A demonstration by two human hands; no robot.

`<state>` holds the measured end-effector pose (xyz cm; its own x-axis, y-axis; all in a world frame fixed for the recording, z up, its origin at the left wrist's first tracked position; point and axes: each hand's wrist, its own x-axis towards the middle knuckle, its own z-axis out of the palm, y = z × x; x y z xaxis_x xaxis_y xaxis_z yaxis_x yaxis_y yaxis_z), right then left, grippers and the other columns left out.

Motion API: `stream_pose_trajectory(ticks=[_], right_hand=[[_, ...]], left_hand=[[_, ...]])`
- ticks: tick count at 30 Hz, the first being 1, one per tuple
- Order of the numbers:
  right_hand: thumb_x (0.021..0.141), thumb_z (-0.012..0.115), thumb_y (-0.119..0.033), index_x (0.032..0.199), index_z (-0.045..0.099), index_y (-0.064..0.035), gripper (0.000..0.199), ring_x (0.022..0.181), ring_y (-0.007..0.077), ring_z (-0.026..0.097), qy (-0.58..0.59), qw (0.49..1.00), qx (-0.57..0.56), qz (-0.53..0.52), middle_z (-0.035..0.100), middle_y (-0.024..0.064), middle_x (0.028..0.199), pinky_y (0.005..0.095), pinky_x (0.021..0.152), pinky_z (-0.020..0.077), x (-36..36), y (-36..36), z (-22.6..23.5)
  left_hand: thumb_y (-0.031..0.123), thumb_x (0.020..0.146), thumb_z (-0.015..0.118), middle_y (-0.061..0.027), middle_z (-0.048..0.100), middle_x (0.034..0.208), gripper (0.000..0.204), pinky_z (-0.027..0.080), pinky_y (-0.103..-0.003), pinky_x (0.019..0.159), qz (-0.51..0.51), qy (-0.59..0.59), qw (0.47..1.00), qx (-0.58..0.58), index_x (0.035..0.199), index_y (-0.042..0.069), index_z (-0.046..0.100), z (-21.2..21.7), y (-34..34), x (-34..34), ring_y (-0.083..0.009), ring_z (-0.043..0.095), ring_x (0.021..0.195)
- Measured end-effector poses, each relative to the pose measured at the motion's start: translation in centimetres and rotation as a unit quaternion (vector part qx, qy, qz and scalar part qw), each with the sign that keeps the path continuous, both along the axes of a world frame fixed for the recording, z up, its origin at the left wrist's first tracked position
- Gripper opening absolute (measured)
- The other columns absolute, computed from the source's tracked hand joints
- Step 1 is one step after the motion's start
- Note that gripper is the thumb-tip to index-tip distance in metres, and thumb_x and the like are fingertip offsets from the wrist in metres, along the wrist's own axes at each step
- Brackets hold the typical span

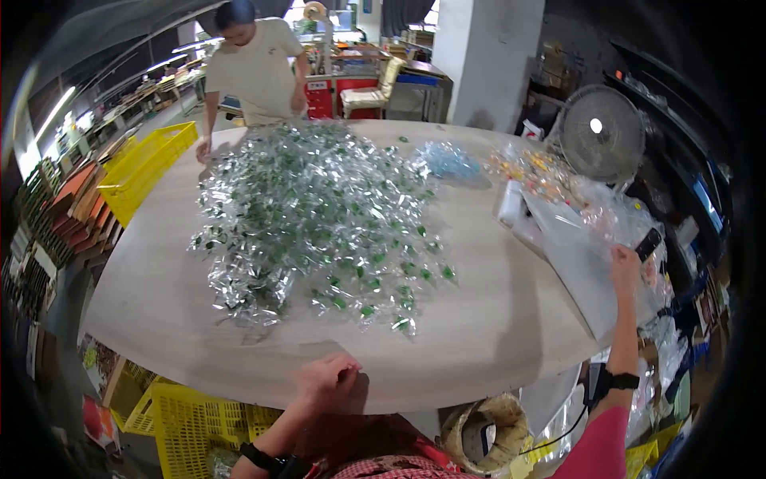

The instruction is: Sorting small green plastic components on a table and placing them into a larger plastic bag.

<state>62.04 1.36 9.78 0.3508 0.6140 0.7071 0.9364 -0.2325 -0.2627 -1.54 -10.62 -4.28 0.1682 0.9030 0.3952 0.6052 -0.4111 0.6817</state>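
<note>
My left hand (pixel 327 380) rests on the near edge of the round wooden table (pixel 487 319), fingers curled, with nothing visible in it. My right hand (pixel 626 267) reaches out to the right and touches a stack of clear plastic bags (pixel 570 247) lying on the table's right side. A small black object (pixel 648 243) sits just beyond its fingers; whether the hand grips it I cannot tell. A big pile of clear wrapped packets with green pieces (pixel 315 207) covers the table's middle, about a forearm's length beyond my left hand.
Another person (pixel 255 68) stands at the far side with a hand on the table. Yellow crates stand at far left (pixel 148 164) and below the near edge (pixel 191 419). A fan (pixel 600 132), colourful sweets (pixel 527 168), a bluish wrapper heap (pixel 448 160) and a tape roll (pixel 483 435) are around.
</note>
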Motion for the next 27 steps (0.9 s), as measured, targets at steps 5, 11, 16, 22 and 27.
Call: stream_pose_trajectory(ticks=[5,11,16,22,27], right_hand=[[0.092,0.065,-0.021,0.097,0.069,0.0021,0.024,0.09,0.0232,0.067,-0.053,0.984,0.16,0.054,0.07,0.014,0.096,0.0315,0.081,0.0507,4.4,0.4,1.8],[0.097,0.062,-0.025,0.084,0.062,-0.0002,0.028,0.067,0.0116,0.059,0.075,0.973,0.144,0.163,0.063,0.0027,0.078,0.0257,0.063,0.0471,-5.3,-2.7,8.5],[0.102,0.053,-0.031,0.086,0.061,-0.0043,0.032,0.052,0.0112,0.057,0.39,0.831,0.072,0.391,0.06,0.0033,0.07,0.0237,0.048,0.0455,-19.3,-6.3,10.7],[0.1,0.053,-0.038,0.097,0.06,-0.0081,0.031,0.058,0.0173,0.062,0.561,0.689,-0.02,0.458,0.065,0.009,0.08,0.0297,0.048,0.0509,-29.3,-8.2,9.3],[0.098,0.057,-0.036,0.103,0.059,-0.0084,0.028,0.072,0.0173,0.063,0.625,0.626,-0.098,0.455,0.066,0.0074,0.091,0.0301,0.064,0.0527,-35.1,-11.5,4.9]], left_hand=[[0.014,0.084,0.065,-0.0089,0.067,0.082,0.006,0.053,-0.038,0.064,-0.036,0.002,0.999,-0.02,0.09,0.012,0.066,0.7,0.1,0.1,-0.0286,0.066,0.074],[0.019,0.088,0.065,-0.0076,0.067,0.089,0.015,0.052,-0.034,0.069,-0.066,0.016,0.977,-0.202,0.1,0.011,0.066,2.7,0.3,-0.3,-0.0228,0.066,0.078],[0.029,0.091,0.067,-0.0094,0.057,0.127,0.048,0.049,-0.032,0.087,-0.197,-0.131,0.933,-0.269,0.133,0.01,0.052,5.0,3.5,1.5,-0.0173,0.058,0.109],[0.041,0.089,0.07,-0.0131,0.039,0.149,0.088,0.031,-0.041,0.114,-0.337,-0.405,0.738,-0.423,0.154,0.01,0.02,4.4,3.4,6.9,-0.0255,0.034,0.14],[0.043,0.095,0.061,-0.0151,0.033,0.152,0.082,0.033,-0.042,0.114,-0.463,-0.539,0.627,-0.319,0.155,0.008,0.016,7.4,2.4,7.3,-0.0276,0.038,0.138]])
